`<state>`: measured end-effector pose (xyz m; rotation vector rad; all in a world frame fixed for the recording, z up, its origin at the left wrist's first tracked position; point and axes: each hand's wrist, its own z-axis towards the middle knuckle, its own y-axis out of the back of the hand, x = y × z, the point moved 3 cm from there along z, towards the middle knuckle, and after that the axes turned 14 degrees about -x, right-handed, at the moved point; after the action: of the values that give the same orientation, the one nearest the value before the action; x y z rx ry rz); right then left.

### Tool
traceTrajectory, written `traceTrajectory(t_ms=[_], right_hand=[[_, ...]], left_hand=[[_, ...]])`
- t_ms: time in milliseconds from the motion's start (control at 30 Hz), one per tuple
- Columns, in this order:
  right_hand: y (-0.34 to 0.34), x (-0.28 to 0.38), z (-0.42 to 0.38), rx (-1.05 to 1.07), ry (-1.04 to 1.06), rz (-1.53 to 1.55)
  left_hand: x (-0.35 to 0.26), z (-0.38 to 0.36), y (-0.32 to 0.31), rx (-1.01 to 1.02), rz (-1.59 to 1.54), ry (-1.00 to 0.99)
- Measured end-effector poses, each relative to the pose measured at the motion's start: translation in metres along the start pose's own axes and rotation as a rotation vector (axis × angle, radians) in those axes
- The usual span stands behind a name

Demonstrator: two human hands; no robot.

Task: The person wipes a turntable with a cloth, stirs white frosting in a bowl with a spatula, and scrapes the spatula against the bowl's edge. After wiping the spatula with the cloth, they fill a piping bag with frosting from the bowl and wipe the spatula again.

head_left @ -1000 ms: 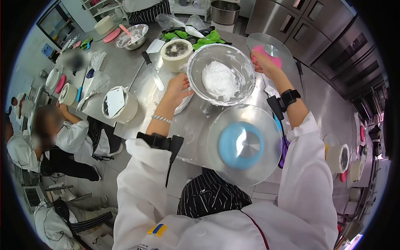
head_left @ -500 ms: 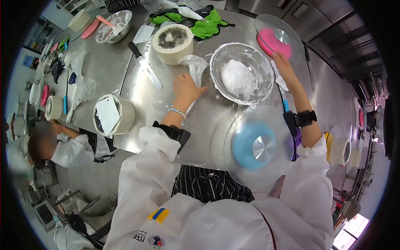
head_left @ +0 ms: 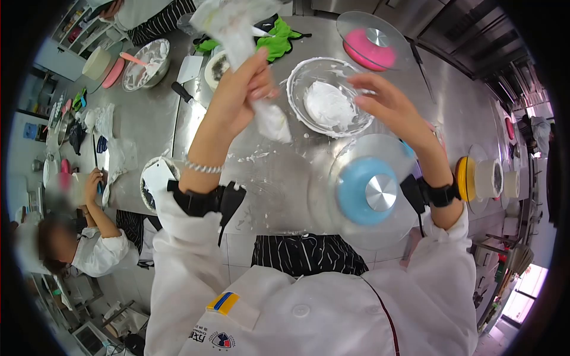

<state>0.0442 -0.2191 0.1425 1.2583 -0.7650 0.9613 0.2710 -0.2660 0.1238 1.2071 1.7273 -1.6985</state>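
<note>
Raised above the table, my left hand (head_left: 242, 92) is wrapped round a piping bag (head_left: 270, 118). The bag's loose clear top stands up above the fist, and its lower part, with white in it, hangs below. My right hand (head_left: 386, 102) hovers over the right rim of a glass bowl (head_left: 295, 110), fingers apart and nothing in them. A mound of white cream (head_left: 330, 105) lies in the bowl, and cream smears its walls. Nearer my body stands a glass cake turntable with a blue base (head_left: 350, 193). The piping bag and left hand partly hide a round white cake form (head_left: 215, 68).
A pink-based glass turntable (head_left: 368, 50) stands at the far right. On the left are a palette knife (head_left: 183, 92), a metal bowl with a spatula (head_left: 155, 74), and another cake form with a white card (head_left: 159, 179). A co-worker (head_left: 98, 246) works at far left.
My left hand has closed on the piping bag and lifted it off the table. My right hand has moved left, away from the pink turntable, to the bowl's rim.
</note>
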Motion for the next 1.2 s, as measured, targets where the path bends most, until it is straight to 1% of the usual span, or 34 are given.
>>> traceTrajectory(t_ms=[33,100,133,167,200,267,300,333,367,400,467,533,600,633,667,700,767,800,833,867,900,967,1000,1100,1200], right_hand=[[-0.009,0.014,0.012,0.042,0.125,-0.024],[-0.022,0.03,0.04,0.192,0.208,-0.014],[-0.023,0.037,0.055,0.181,0.12,-0.006],[-0.021,0.039,0.067,0.171,0.033,0.006],[-0.014,0.035,0.079,0.163,0.032,0.003],[-0.002,0.035,0.099,0.236,0.032,0.2],[0.001,0.033,0.102,0.232,0.034,0.198],[0.004,0.03,0.106,0.202,0.04,0.143],[0.007,0.028,0.11,0.176,0.042,0.089],[0.007,0.025,0.112,0.177,0.04,0.09],[0.009,0.019,0.119,0.071,0.11,0.304],[0.006,0.005,0.129,0.1,0.118,0.298],[0.0,-0.003,0.131,0.13,0.122,0.288],[-0.004,-0.009,0.133,0.103,0.097,0.13],[-0.007,-0.017,0.135,0.076,0.071,-0.03],[-0.01,-0.023,0.135,0.08,0.063,-0.03],[-0.015,-0.036,0.135,-0.049,0.28,-0.06],[-0.024,-0.053,0.141,-0.045,0.272,-0.06],[-0.033,-0.066,0.148,-0.158,0.485,0.081],[-0.034,-0.057,0.144,-0.272,0.699,0.223],[-0.032,-0.056,0.139,-0.27,0.693,0.225],[-0.025,-0.059,0.13,-0.183,0.459,0.021],[-0.025,-0.06,0.129,-0.182,0.455,0.021],[-0.028,-0.066,0.13,-0.212,0.484,-0.005],[-0.037,-0.077,0.138,-0.226,0.5,0.094]], left_hand=[[-0.008,0.006,-0.031,0.071,0.009,-0.017],[-0.019,0.022,-0.08,0.132,0.089,-0.102],[-0.02,0.036,-0.094,0.144,0.086,-0.1],[-0.022,0.05,-0.105,0.13,0.262,-0.222],[-0.027,0.058,-0.115,0.114,0.438,-0.346],[-0.037,0.069,-0.13,0.138,0.454,-0.346],[-0.038,0.073,-0.136,0.15,0.471,-0.338],[-0.035,0.077,-0.147,0.187,0.329,-0.372],[-0.033,0.082,-0.153,0.186,0.328,-0.37],[-0.033,0.087,-0.156,0.165,0.358,-0.378],[-0.032,0.095,-0.16,0.139,0.389,-0.381],[-0.027,0.102,-0.164,0.194,0.333,-0.319],[-0.013,0.111,-0.165,0.191,0.357,-0.303],[-0.006,0.115,-0.164,0.196,0.38,-0.296],[-0.001,0.116,-0.16,0.153,0.333,-0.313],[0.005,0.118,-0.158,0.15,0.33,-0.306],[0.016,0.12,-0.15,0.011,0.41,-0.356],[0.021,0.123,-0.147,0.052,0.389,-0.382],[0.024,0.122,-0.146,0.048,0.387,-0.375],[0.027,0.122,-0.144,0.007,0.374,-0.377],[0.029,0.122,-0.142,-0.035,0.361,-0.379],[0.033,0.123,-0.14,-0.028,0.33,-0.4],[0.034,0.124,-0.14,-0.018,0.298,-0.428],[0.036,0.122,-0.138,0.007,0.289,-0.397],[0.037,0.119,-0.138,0.023,0.265,-0.378]])
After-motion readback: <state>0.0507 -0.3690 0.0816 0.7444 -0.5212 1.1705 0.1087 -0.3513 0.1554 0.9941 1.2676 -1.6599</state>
